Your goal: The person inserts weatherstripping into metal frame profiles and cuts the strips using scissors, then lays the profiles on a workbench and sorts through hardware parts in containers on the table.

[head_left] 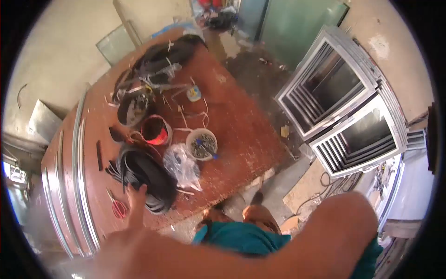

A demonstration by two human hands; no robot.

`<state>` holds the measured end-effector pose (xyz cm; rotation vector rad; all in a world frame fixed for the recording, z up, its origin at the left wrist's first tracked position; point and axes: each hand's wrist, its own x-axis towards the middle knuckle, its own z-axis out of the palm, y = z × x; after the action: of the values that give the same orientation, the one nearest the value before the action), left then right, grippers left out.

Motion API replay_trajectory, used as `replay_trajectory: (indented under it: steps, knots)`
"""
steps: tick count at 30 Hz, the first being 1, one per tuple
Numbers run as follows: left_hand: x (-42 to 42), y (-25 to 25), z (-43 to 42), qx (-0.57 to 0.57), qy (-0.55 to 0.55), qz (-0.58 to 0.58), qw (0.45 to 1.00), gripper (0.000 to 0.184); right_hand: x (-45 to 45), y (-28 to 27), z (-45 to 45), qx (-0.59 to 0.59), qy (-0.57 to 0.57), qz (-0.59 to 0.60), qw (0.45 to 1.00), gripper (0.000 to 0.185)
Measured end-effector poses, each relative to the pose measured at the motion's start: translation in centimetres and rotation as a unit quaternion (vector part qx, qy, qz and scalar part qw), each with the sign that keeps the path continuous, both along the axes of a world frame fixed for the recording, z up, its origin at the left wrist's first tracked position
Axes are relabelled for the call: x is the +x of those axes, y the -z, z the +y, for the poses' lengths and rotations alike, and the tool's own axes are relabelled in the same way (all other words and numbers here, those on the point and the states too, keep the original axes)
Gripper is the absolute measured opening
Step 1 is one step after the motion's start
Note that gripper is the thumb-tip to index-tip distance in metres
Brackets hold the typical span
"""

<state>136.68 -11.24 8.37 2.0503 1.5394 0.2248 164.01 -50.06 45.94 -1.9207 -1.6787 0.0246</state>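
My left hand is at the near left side of a coil of black rubber seal strip on the table. Its fingers appear closed on the coil's edge, where thin black strands hang. Red-handled scissors lie just left of that hand. My bent right arm crosses the bottom of the view toward my left arm, and my right hand is blurred there, its fingers not readable. Beyond the coil are a clear plastic bag, a white bucket of small screws with a blue-handled tool, and a red container.
Long metal profiles lie along the left of the reddish table. More black strip is heaped at its far end. Stacked window frames lean against the right wall. A cable runs over boards near my legs.
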Motion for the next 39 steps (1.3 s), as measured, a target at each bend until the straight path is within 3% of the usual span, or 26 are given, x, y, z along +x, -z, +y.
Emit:
replay_trajectory:
  steps: [1, 2, 4, 10, 12, 13, 14, 15, 17, 18, 20, 22, 23, 25, 29, 31, 35, 38, 39]
  knots:
    - [0.5, -0.9, -0.8, 0.063, -0.009, 0.043, 0.997, 0.081, 1.2, -0.2, 0.3, -0.004, -0.023, 0.003, 1.000, 0.020]
    - [0.8, -2.8, -2.1, 0.056, -0.024, 0.057, 0.997, 0.081, 2.3, -0.6, 0.9, -0.007, -0.046, 0.005, 0.999, 0.021]
    - [5.3, -6.9, -2.6, 0.150, 0.033, -0.005, 0.988, 0.070, 3.7, -1.0, 2.2, -0.013, -0.080, 0.009, 0.997, 0.023]
    - [15.2, -11.4, 5.3, 0.210, 0.173, -0.142, 0.952, 0.046, 5.8, -1.8, 9.2, -0.096, -0.135, 0.070, 0.984, 0.030]
    - [18.6, -11.1, 9.9, 0.220, 0.190, -0.124, 0.949, 0.045, 7.3, -1.0, 12.1, -0.235, -0.158, 0.166, 0.945, 0.032]
    - [19.7, -10.4, 12.2, 0.215, 0.183, -0.127, 0.951, 0.045, 9.1, 0.7, 13.4, -0.382, -0.208, 0.233, 0.870, 0.030]
    - [21.2, -9.2, 14.8, 0.204, 0.188, -0.122, 0.953, 0.047, 7.4, 5.3, 13.3, -0.269, 0.017, 0.358, 0.894, 0.034]
    - [23.0, -8.3, 17.0, 0.192, 0.198, -0.118, 0.954, 0.048, 7.3, 10.3, 13.4, -0.234, 0.096, 0.363, 0.897, 0.042]
    - [26.1, -7.0, 20.3, 0.177, 0.208, -0.086, 0.958, 0.050, 7.1, 17.3, 13.7, -0.181, 0.218, 0.308, 0.908, 0.042]
    - [27.2, -6.1, 21.6, 0.164, 0.217, -0.045, 0.961, 0.051, 7.3, 19.8, 13.4, -0.186, 0.223, 0.308, 0.906, 0.042]
    - [29.1, -4.5, 23.2, 0.183, 0.212, -0.031, 0.960, 0.056, 8.7, 24.2, 12.4, -0.192, 0.314, 0.148, 0.918, 0.047]
    - [30.6, -4.8, 23.6, 0.234, 0.203, 0.076, 0.948, 0.054, 9.3, 28.7, 10.5, -0.174, 0.347, 0.134, 0.912, 0.049]
    - [30.8, -5.2, 23.7, 0.231, 0.206, 0.073, 0.948, 0.054, 9.5, 30.6, 9.6, -0.152, 0.376, 0.122, 0.906, 0.051]
    - [29.9, -5.9, 23.2, 0.226, 0.296, 0.091, 0.924, 0.049, 9.6, 33.3, 8.1, -0.170, 0.419, 0.108, 0.885, 0.052]
    - [28.7, -5.5, 23.0, 0.273, 0.382, -0.017, 0.883, 0.033, 9.0, 37.4, 8.0, -0.172, 0.515, 0.130, 0.830, 0.052]
    - [29.1, -4.9, 23.3, 0.314, 0.480, -0.008, 0.819, 0.022, 8.6, 39.9, 8.1, -0.184, 0.524, 0.062, 0.829, 0.051]
    - [29.1, -4.8, 23.5, 0.288, 0.480, 0.024, 0.828, 0.018, 8.1, 41.4, 8.9, -0.162, 0.515, -0.080, 0.838, 0.046]
    - [28.2, -4.2, 24.5, 0.230, 0.540, 0.003, 0.809, 0.030, 8.4, 40.8, 9.4, -0.177, 0.517, -0.079, 0.834, 0.045]
    - [27.8, -5.2, 24.6, 0.194, 0.473, -0.040, 0.858, 0.035, 8.7, 40.9, 9.5, -0.178, 0.515, -0.078, 0.835, 0.045]
